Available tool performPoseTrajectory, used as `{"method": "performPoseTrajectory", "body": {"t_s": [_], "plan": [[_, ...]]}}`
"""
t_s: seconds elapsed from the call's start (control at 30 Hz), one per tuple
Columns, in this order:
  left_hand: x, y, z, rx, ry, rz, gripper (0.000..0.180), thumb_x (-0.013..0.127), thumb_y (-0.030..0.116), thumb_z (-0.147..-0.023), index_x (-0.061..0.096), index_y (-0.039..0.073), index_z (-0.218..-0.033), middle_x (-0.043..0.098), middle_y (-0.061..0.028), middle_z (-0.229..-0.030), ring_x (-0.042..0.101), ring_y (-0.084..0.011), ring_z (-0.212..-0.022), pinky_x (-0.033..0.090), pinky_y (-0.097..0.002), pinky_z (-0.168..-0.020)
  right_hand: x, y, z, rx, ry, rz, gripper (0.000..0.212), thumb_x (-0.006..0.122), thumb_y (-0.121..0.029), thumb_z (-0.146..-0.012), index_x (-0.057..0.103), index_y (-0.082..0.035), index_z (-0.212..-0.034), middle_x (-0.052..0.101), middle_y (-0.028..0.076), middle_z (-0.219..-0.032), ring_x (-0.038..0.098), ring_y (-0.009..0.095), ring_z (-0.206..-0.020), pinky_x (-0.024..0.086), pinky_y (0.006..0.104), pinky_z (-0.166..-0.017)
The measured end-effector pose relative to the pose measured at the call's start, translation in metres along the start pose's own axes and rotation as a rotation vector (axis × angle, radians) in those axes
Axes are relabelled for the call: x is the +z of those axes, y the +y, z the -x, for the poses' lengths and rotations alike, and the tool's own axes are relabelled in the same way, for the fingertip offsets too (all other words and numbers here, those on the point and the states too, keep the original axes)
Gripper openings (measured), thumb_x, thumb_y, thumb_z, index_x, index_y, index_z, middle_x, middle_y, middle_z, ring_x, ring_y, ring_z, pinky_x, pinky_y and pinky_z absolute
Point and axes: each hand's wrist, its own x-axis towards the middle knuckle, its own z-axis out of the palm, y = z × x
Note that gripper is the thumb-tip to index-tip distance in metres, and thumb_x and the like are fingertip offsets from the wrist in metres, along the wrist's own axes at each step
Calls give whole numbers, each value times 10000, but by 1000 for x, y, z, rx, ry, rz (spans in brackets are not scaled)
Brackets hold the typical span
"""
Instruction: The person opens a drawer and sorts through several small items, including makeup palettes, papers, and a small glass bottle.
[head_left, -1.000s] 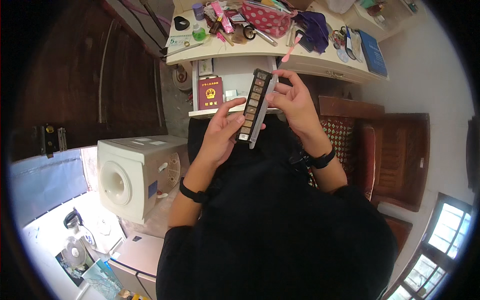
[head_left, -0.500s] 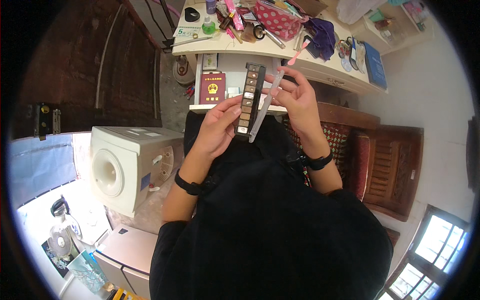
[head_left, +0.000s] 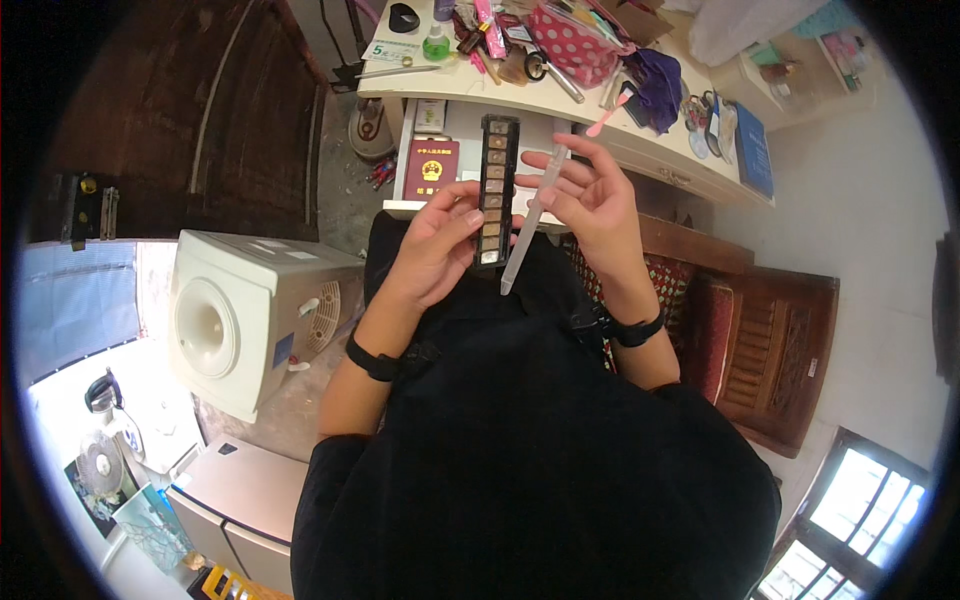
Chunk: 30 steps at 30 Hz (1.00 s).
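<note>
Our left hand grips a slim black palette near its lower end, the thumb on its face and the other fingers curled behind, with tips showing past its right edge. The palette stands nearly lengthwise away from us, its row of small tan and brown pans facing up, most of its length reaching beyond the left thumb.

Our right hand pinches a clear narrow strip, thumb on its side and index finger at its far end. It slants just right of the palette, its lower end pointing back towards us. The other right fingers are loosely bent behind it, their tips between strip and palette.

Below the fingers is our black clothing. Just beyond the left fingers, an open drawer holds a dark red booklet. Farther past both hands, the pale desk carries a green bottle, a pink polka-dot bag, a purple cloth and, well right, a blue book.

Left of our left fingers stand a white appliance and a dark wooden door; right of our right fingers, a wooden chair and a barred window.
</note>
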Motion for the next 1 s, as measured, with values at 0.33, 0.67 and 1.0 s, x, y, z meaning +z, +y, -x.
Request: {"method": "performPoseTrajectory", "body": {"t_s": [0.33, 0.67, 1.0], "plan": [[12, 13, 8, 47, -40, -42, 301, 553, -14, -903, 469, 16, -1191, 562, -147, -1189, 612, -277, -1069, 523, -368, -910, -7, -4, -3, -10, -65, -205, 611, 666, 4, -795, 400, 16, -1345, 553, 188, -1179, 596, 261, -1048, 534, 379, -881], [7, 12, 7, 1, -59, -67, 289, 581, 14, -901, 479, 19, -1172, 574, -133, -1180, 623, -240, -1057, 522, -351, -904, -7, -6, -2, 55, -135, -247, 603, 661, -21, -808, 405, 14, -1353, 521, 142, -1150, 588, 229, -1000, 536, 401, -884], [6, 13, 9, -30, -133, 65, 291, 562, 19, -910, 467, 19, -1184, 564, -171, -1206, 602, -301, -1098, 529, -419, -908, -7, -9, -4, 51, -139, -286, 594, 658, -28, -813, 410, 10, -1351, 520, 128, -1139, 588, 224, -995, 542, 401, -878]]}}
